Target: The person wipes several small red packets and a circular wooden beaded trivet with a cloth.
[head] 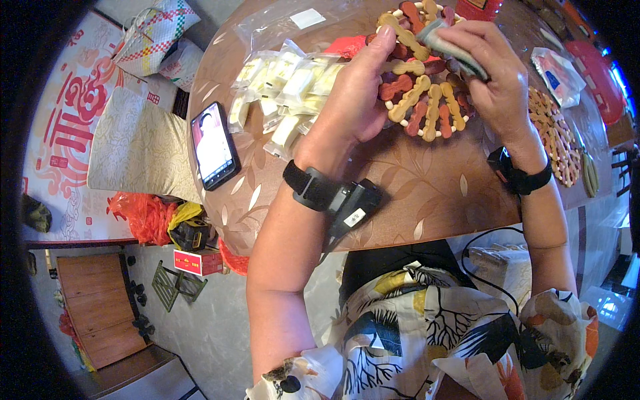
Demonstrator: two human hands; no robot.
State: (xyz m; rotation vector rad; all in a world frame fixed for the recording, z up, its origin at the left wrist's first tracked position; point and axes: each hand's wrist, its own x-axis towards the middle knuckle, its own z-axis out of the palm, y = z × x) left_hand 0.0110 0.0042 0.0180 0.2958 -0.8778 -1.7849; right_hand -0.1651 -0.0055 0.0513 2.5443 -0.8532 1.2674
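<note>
A round trivet of wooden pieces strung with white beads is raised above the brown table. My left hand holds its left side, the thumb on top of a light wooden piece. My right hand pinches a folded grey-green cloth against the trivet's upper right part. Left of my left hand lies a pile of small clear-wrapped packets with pale yellow contents. A second wooden trivet rests on the table, right of my right wrist.
A smartphone with its screen lit lies at the table's left edge. Clear plastic packaging is behind the packets. A red container stands at the back, and a plastic packet lies at the right. A black cable hangs below the table's front edge.
</note>
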